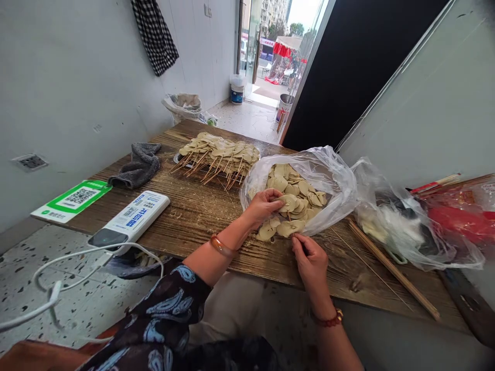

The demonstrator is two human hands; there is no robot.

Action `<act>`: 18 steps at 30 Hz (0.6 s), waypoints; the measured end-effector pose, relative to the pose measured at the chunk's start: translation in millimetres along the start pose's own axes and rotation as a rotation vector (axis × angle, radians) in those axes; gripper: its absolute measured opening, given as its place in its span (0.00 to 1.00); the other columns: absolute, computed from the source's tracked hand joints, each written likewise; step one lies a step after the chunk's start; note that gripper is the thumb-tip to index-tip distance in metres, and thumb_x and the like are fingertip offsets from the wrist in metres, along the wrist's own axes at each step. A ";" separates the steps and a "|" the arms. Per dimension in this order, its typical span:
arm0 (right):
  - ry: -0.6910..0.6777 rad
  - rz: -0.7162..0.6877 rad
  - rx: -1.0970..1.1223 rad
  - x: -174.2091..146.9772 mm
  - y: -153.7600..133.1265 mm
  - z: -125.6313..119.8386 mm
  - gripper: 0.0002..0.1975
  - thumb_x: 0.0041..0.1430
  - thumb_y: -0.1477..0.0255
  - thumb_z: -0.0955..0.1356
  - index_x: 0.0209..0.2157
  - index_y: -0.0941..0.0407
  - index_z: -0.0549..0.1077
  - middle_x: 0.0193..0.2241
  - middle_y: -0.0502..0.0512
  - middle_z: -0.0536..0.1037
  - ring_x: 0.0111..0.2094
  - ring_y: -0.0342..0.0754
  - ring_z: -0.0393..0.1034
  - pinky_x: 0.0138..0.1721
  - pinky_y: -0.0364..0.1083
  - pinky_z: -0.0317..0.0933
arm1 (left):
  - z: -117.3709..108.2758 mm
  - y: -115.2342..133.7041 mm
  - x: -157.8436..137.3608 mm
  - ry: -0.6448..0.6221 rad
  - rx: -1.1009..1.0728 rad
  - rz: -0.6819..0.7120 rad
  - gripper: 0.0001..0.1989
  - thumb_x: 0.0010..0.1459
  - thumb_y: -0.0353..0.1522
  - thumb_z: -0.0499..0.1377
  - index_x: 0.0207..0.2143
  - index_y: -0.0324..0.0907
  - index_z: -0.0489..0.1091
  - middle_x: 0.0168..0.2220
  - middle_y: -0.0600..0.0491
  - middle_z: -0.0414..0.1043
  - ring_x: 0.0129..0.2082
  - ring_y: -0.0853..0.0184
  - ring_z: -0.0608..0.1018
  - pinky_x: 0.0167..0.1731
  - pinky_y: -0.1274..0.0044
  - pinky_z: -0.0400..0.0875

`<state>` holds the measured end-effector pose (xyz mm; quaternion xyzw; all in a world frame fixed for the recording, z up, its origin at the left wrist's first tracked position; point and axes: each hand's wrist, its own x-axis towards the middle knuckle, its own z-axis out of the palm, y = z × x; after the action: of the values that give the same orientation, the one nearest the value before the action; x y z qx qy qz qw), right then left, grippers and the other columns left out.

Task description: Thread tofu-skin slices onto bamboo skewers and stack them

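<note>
My left hand (264,207) is closed, its thumb and fingertips pinching a few thin, round beige slices (291,204). A thin wooden skewer runs through slices just in front of it; part of the skewer is hidden behind them. Lower and to the right, my right hand (311,260) is closed in a pinch on the skewer's near end, close to the lowest slice (290,228). Behind both hands, a clear plastic bag (335,193) lies open with many loose slices inside. Two slices (268,229) rest by the bag's near edge, below my left hand.
Skewered slices (222,152) are piled on a metal tray at the back. A grey cloth (139,164), a QR code card (73,200) and a white cabled device (135,217) lie left. To the right are a bundle of bare skewers (394,268) and plastic bags (415,226).
</note>
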<state>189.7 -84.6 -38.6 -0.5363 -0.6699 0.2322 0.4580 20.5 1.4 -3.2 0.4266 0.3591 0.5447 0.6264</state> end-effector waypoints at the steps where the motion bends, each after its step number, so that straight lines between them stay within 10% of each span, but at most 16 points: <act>1: -0.002 0.000 0.002 0.0 -0.1 0.0 0.12 0.59 0.66 0.64 0.34 0.58 0.77 0.29 0.55 0.78 0.29 0.47 0.70 0.33 0.45 0.64 | 0.2 0.1 -0.1 0.005 0.001 0.001 0.16 0.40 0.35 0.66 0.30 0.36 0.67 0.22 0.58 0.66 0.21 0.77 0.66 0.23 0.83 0.58; 18: 0.009 0.129 0.079 -0.7 4.3 0.3 0.15 0.58 0.63 0.64 0.34 0.58 0.77 0.22 0.51 0.73 0.23 0.43 0.64 0.25 0.42 0.59 | 5.2 -4.6 -2.6 -0.149 0.198 0.020 0.14 0.41 0.36 0.65 0.27 0.37 0.66 0.21 0.59 0.63 0.21 0.77 0.64 0.22 0.83 0.55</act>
<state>191.7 -83.8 -42.4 -0.5609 -0.6221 0.2851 0.4659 26.7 -2.2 -5.5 0.5292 0.3593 0.4797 0.6006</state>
